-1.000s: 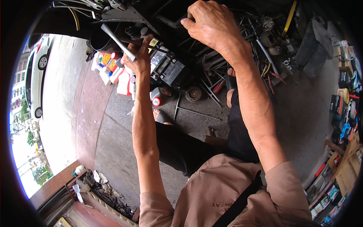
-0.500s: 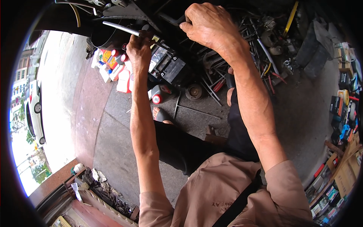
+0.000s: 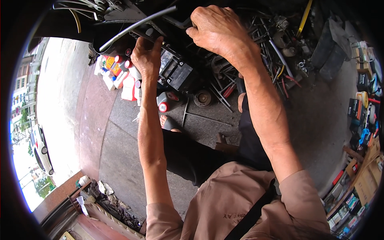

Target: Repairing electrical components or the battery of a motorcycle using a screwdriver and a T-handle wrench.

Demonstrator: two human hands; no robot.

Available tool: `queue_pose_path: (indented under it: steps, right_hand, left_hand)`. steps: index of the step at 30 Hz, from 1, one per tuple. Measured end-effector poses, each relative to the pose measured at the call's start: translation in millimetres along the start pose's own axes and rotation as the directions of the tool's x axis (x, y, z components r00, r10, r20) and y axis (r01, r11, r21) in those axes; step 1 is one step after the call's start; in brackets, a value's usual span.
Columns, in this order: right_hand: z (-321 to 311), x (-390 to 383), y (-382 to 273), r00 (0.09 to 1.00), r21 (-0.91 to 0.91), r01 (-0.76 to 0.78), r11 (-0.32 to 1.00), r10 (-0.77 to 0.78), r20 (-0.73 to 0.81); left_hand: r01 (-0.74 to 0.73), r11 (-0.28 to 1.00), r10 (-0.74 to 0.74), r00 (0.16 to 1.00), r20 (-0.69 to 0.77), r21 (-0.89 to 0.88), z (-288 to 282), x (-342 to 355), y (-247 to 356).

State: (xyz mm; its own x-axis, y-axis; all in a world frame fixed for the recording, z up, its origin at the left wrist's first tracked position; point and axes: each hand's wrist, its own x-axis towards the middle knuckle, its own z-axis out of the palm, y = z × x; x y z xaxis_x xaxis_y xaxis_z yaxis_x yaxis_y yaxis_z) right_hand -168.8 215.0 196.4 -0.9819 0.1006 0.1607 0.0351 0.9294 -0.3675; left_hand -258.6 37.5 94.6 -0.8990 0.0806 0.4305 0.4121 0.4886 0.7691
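Observation:
My left hand (image 3: 147,57) is raised near the top of the view, its fingers curled around the lower end of a long dark metal bar (image 3: 132,27) that slants up to the right. My right hand (image 3: 218,29) is higher and to the right, closed over a dark metal part at the bar's far end; what it grips is hidden under the fingers. Just below both hands sits a black box-shaped battery (image 3: 178,72).
White and red bottles (image 3: 120,78) stand on the ground at left. A pile of metal rods and tools (image 3: 256,60) lies behind the battery. A T-shaped wrench (image 3: 200,114) lies on the concrete. Shelves of boxes (image 3: 360,132) line the right. A white car (image 3: 40,150) is parked outside.
The left hand has risen and swung the bar from pointing up-left to lying nearly level and slanting up to the right. The right hand has stayed put.

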Motion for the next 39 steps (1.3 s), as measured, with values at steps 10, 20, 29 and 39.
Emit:
queue_pose_path:
  steps: [10, 20, 29, 39]
  right_hand:
    - [6.7, 1.8, 3.0, 1.000, -0.003, 0.010, 1.000, -0.010, 0.001]
    - [11.2, -0.6, 4.1, 0.999, -0.020, 0.040, 0.999, -0.040, -0.003]
    - [0.1, -0.1, -5.4, 0.997, -0.036, 0.017, 0.999, -0.014, 0.079]
    - [-1.3, -1.8, 1.1, 0.998, 0.035, 0.054, 0.998, -0.055, 0.018]
  left_hand:
    - [-0.010, 0.996, 0.013, 0.999, -0.041, 0.084, -6.2, 2.8, -10.9]
    - [0.246, 0.850, -0.084, 0.936, 0.341, -0.466, -14.7, 9.6, -12.3]
    - [-0.004, 0.997, 0.003, 1.000, -0.015, -0.072, -10.6, 7.6, -26.3]
    - [0.168, 0.948, -0.175, 0.985, 0.003, 0.269, -16.4, 5.4, -1.9]
